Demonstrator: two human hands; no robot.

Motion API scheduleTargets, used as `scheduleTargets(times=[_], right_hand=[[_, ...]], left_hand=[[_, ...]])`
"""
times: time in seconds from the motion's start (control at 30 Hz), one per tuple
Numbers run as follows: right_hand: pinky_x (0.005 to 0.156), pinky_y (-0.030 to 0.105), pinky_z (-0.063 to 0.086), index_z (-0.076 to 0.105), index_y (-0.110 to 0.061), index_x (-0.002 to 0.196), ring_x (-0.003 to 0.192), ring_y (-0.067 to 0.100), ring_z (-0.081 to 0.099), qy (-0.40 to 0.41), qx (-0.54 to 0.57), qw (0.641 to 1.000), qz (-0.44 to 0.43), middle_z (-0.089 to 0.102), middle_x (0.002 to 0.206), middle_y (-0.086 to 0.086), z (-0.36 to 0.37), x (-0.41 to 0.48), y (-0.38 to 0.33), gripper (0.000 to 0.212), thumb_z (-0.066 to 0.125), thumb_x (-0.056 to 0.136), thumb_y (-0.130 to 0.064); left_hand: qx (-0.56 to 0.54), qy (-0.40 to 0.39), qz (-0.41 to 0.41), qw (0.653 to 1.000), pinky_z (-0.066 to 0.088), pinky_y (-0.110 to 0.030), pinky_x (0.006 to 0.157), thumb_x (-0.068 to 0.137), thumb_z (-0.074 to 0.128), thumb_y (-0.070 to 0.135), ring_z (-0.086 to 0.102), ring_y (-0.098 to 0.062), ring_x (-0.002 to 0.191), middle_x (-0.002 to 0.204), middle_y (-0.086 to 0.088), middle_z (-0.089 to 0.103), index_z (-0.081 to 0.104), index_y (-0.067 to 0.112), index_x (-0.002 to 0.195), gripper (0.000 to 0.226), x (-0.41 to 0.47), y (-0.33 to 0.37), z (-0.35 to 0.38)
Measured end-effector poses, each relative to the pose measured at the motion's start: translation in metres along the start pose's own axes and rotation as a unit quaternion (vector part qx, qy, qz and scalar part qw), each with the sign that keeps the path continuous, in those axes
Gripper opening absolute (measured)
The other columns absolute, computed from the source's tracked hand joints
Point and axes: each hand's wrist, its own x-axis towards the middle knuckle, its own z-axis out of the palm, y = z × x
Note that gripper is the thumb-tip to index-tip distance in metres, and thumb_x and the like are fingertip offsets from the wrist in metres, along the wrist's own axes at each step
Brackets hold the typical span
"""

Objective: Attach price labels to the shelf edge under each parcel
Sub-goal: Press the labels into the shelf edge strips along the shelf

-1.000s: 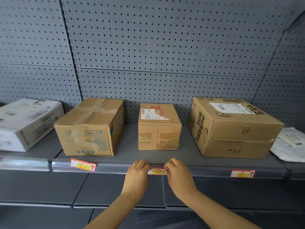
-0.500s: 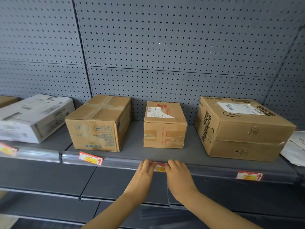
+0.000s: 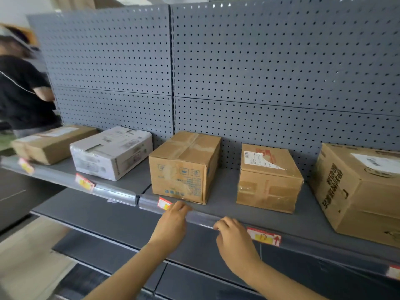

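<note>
Several parcels stand in a row on the grey shelf (image 3: 227,191): a flat brown box (image 3: 49,142), a white box (image 3: 112,152), a taped brown box (image 3: 186,167), a small brown box (image 3: 268,178) and a large brown box (image 3: 359,191). Red-and-yellow price labels sit in the clear edge strip (image 3: 201,218) below them. My left hand (image 3: 173,221) rests its fingertips on the strip, touching the right end of the label (image 3: 163,203) under the taped box. My right hand (image 3: 233,237) is curled at the strip, just left of the label (image 3: 264,236) under the small box. Neither hand visibly holds anything.
More labels sit under the white box (image 3: 84,181), under the flat box (image 3: 26,166) and at the far right (image 3: 394,271). A perforated grey back panel (image 3: 259,72) rises behind the parcels. A person in a black shirt (image 3: 21,94) stands at the left end. A lower shelf (image 3: 108,217) juts out below.
The view has swung left, revealing more of the shelf. My hands have parted from the label under the small box; the left hand slid left to the label under the taped box.
</note>
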Motion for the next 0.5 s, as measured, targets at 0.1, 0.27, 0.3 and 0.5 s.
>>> scheduleTargets(times=[0.1,0.27,0.3,0.5], right_hand=[[0.084,0.031,0.043,0.062,-0.016,0.107,0.104,0.018,0.053,0.004,0.042,0.999,0.014,0.058,0.109,-0.002,0.022,0.024,-0.027,0.024,0.047,0.091,-0.008],[0.057,0.023,0.048,0.062,-0.029,0.080,0.079,0.010,0.064,0.063,0.065,0.994,0.055,0.062,0.084,-0.011,0.051,0.061,-0.062,0.020,0.074,0.071,-0.016],[0.061,0.023,0.048,0.063,-0.029,0.083,0.084,0.010,0.063,0.050,0.058,0.994,0.078,0.061,0.089,-0.010,0.054,0.066,-0.067,0.016,0.073,0.075,-0.018],[0.081,0.029,0.046,0.062,-0.023,0.102,0.102,0.014,0.053,0.065,0.026,0.987,0.144,0.056,0.106,-0.005,0.071,0.076,-0.083,0.014,0.053,0.092,-0.021]], left_hand=[[0.021,0.018,-0.029,0.999,0.051,-0.040,0.060,0.075,0.055,-0.008,0.058,-0.030,0.088,0.101,-0.007,0.060,0.064,0.012,0.098,0.032,0.010,-0.041,-0.019],[0.012,-0.021,-0.007,1.000,0.052,-0.044,0.063,0.074,0.057,-0.003,0.055,-0.029,0.083,0.096,-0.005,0.059,0.065,0.016,0.091,0.027,0.027,-0.104,-0.030],[0.016,-0.033,0.004,0.999,0.051,-0.044,0.063,0.073,0.058,-0.003,0.055,-0.028,0.082,0.094,-0.004,0.059,0.064,0.016,0.088,0.025,0.031,-0.113,-0.030],[0.022,-0.075,0.088,0.993,0.049,-0.039,0.048,0.063,0.067,-0.008,0.057,-0.028,0.067,0.078,-0.006,0.059,0.062,0.013,0.073,0.024,0.040,-0.136,-0.025]])
